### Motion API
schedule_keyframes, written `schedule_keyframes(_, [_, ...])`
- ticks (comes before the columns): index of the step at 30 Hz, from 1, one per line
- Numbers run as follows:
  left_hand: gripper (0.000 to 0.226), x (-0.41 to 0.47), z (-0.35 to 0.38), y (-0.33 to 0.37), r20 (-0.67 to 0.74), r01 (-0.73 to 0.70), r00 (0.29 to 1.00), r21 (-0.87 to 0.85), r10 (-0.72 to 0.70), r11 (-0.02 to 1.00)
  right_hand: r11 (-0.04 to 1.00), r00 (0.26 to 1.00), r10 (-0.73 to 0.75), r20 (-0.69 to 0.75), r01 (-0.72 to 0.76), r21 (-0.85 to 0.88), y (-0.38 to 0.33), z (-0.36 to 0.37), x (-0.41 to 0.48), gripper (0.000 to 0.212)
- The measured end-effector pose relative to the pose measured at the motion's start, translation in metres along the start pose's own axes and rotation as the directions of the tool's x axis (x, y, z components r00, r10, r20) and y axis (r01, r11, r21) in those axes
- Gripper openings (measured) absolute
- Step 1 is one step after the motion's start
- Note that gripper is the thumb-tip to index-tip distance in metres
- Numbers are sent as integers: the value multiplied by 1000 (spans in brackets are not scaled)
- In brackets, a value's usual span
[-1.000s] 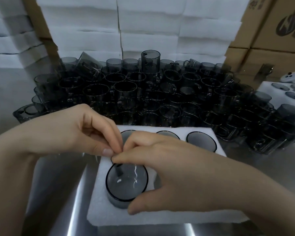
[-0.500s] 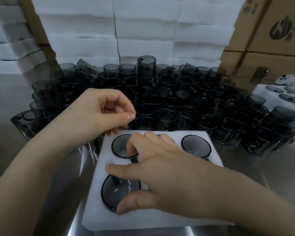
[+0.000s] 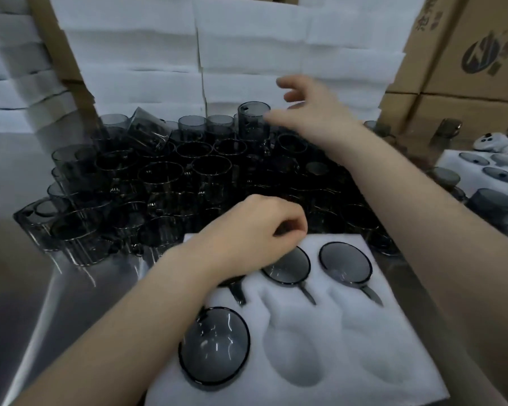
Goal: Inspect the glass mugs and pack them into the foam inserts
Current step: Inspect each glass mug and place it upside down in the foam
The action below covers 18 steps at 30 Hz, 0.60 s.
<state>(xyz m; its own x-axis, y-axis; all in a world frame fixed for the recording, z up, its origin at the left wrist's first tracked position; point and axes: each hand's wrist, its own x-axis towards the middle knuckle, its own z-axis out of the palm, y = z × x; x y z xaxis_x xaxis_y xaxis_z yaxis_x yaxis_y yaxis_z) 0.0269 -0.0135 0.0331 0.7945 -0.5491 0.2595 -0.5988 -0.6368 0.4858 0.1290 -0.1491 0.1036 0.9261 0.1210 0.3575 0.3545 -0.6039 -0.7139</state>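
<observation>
**Foam insert** (image 3: 417,382), white, on the near tabletop (image 3: 71,303); six cavities in two rows of three.
- Far row: three glass mugs, base up, handles in the slots. The middle mug (image 3: 291,268) and right mug (image 3: 345,262) are in plain view. The left mug (image 3: 236,293) is mostly hidden under the left hand, with only its handle showing.
- Near row: one mug (image 3: 214,347) in the left cavity. The middle cavity (image 3: 294,356) and right cavity (image 3: 376,353) hold nothing.

**Loose mugs** (image 3: 165,177), dark smoked glass, packed close on the tabletop beyond the insert. One raised mug (image 3: 253,121) stands above the rest at the far side.

**Left hand** (image 3: 255,230), over the insert's far-left cavity. Fingers curled inward, thumb against forefinger; nothing visible in the grip.

**Right hand** (image 3: 314,112), reached across the loose mugs. Fingers wide and spread, forefinger tip just beside the raised mug; contact cannot be told through the blur.

**Second insert** (image 3: 452,159), right edge, carrying mugs base up.

**Foam stacks** (image 3: 247,39), far side. **Cardboard boxes** (image 3: 467,54), far right.
</observation>
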Motion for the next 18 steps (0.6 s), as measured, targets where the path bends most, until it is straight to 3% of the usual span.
schedule_keyframes(2, [10, -1, 1, -6, -30, -7, 1000, -57, 6, 998, 994, 998, 8, 56, -2, -112, 5, 17, 18, 81])
schedule_keyframes(5, [10, 0, 2, -7, -45, -27, 999, -66, 24, 997, 982, 997, 25, 70, -12, -186, 11, 37, 39, 92])
schedule_keyframes(10, [10, -1, 1, -9, -98, -36, 995, -112, 25, 993, 949, 998, -3, -63, -17, -315, 17, 52, 54, 58])
schedule_keyframes(12, [11, 0, 1, -10, -183, -17, 983, -105, -3, 994, 949, 993, -36, -109, -1, -315, 17, 50, 50, 53])
schedule_keyframes(15, [17, 1, -1, -11, -425, 74, 895, -160, -136, 984, 993, 981, -37, -188, 16, -115, 12, 37, 32, 57])
schedule_keyframes(18, [45, 1, -6, -12, -627, 116, 741, -234, -241, 965, 978, 995, -10, -101, 30, 206, 2, 21, -3, 51])
